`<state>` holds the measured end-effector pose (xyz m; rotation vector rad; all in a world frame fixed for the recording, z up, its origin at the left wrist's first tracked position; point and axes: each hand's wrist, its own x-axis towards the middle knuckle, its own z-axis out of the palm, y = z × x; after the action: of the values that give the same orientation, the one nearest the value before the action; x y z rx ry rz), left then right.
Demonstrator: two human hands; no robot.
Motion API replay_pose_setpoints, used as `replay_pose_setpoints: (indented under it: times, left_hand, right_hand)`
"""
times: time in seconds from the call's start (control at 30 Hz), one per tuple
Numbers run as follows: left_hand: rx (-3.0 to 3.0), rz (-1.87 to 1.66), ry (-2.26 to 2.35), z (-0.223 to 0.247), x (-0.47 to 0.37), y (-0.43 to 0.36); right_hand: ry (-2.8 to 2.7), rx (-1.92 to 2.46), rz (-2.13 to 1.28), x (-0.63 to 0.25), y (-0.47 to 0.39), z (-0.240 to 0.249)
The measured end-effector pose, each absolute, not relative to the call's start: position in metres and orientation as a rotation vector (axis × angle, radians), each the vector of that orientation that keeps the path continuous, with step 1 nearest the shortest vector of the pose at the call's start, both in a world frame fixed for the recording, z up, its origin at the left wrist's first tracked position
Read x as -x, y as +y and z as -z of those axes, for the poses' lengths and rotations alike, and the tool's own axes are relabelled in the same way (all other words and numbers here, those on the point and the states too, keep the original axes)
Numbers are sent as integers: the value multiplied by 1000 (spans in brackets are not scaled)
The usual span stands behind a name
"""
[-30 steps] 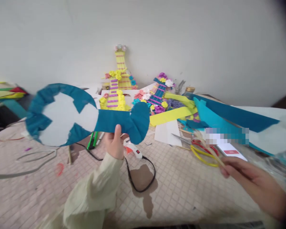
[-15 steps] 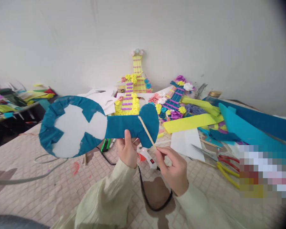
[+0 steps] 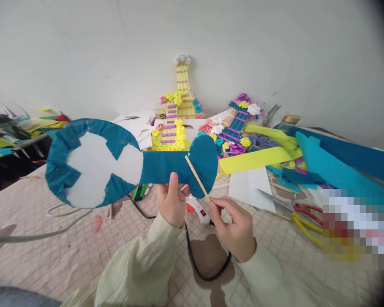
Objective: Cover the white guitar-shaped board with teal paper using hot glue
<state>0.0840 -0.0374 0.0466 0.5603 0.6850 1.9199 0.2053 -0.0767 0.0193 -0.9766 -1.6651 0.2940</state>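
Observation:
My left hand grips a guitar-like cutout by its narrow middle, thumb on the near face. Teal paper is wrapped over its neck, its round right end and the rim of its large left end, where a white centre shows. Between the thumb and fingers of my right hand is a thin wooden stick. The stick slants across the cutout where the neck meets the small round end; I cannot tell whether its tip touches. Below the cutout lies a white glue gun with an orange trigger, partly hidden.
Decorated paper pieces with yellow flowers stand against the wall. Yellow strips, teal sheets, white paper and scissors lie at right. A green cutter and a grey cable lie at left; a black cord loops in front.
The view has shifted slightly. The cutout sits a little higher and its ends reach slightly farther out. Both hands keep their holds, with the stick at nearly the same slant.

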Motion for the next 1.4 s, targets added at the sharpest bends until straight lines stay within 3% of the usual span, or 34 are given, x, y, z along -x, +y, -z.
replay_pose_setpoints:
  times: [0.33, 0.8, 1.13, 1.4]
  left_hand:
    - [-894, -1903, 685, -39, -85, -33]
    - [-912, -1888, 781, -33, -85, -32]
    - [-932, -1800, 764, -33, -87, -37]
    - [-896, -1707, 755, -35, -88, -38]
  right_hand:
    - [-1571, 1161, -626, -203, -79, -15]
    - [-1598, 1160, -774, -204, -75, -12]
    - [-1295, 1112, -1177, -201, -75, -11]
    - [-1245, 1050, -1295, -202, -76, -17]
